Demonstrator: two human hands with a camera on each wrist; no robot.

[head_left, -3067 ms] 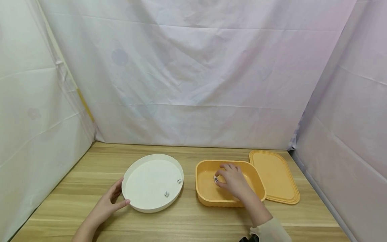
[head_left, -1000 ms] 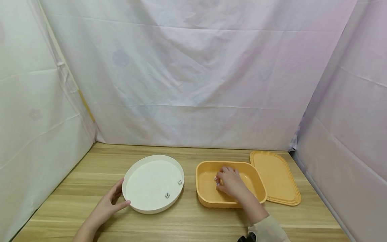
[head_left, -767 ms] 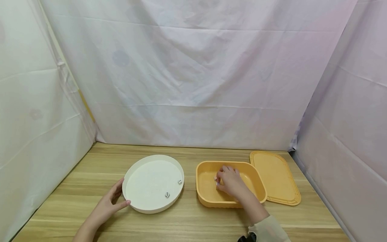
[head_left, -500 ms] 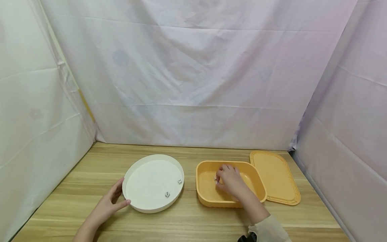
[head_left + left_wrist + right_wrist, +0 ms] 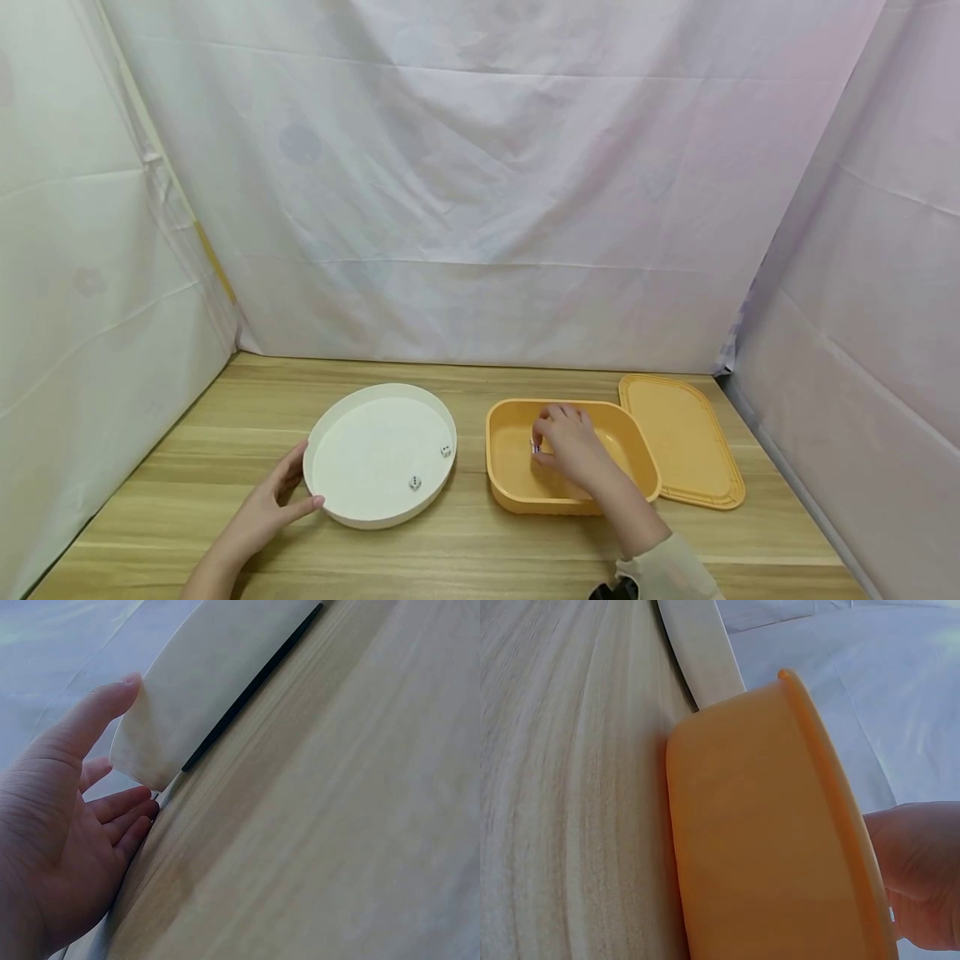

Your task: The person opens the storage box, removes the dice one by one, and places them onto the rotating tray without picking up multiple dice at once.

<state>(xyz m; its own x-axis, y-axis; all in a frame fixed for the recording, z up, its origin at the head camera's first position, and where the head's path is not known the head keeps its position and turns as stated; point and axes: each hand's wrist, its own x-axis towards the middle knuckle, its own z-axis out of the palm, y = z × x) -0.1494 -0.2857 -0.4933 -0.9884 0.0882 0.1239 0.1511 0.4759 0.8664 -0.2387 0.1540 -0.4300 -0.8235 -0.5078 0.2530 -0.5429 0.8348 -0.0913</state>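
My right hand [image 5: 570,447] reaches into the orange box [image 5: 517,488], its thumb and index finger pinching white dice [image 5: 535,447] with dark pips. The fingers partly cover the dice, so I cannot tell how many are pinched. In the right wrist view the box wall [image 5: 765,825] hides most of the hand [image 5: 922,870]. My left hand [image 5: 266,504] rests at the left side of the round white tray [image 5: 375,450], thumb and fingers spread along its outer wall. The left wrist view shows the thumb on that wall. Two dice, one die [image 5: 446,451] and another die [image 5: 415,482], lie in the tray.
A flat orange lid [image 5: 686,442] lies to the right of the box, partly behind it. The wooden table [image 5: 420,567] is bounded by pale curtains [image 5: 480,208] at the back and both sides. Tray and box stand a short gap apart.
Inside the box my right hand has shifted slightly left and back, and the dice it had apart a second ago now show close together at its fingertips. The left hand and tray stay put.
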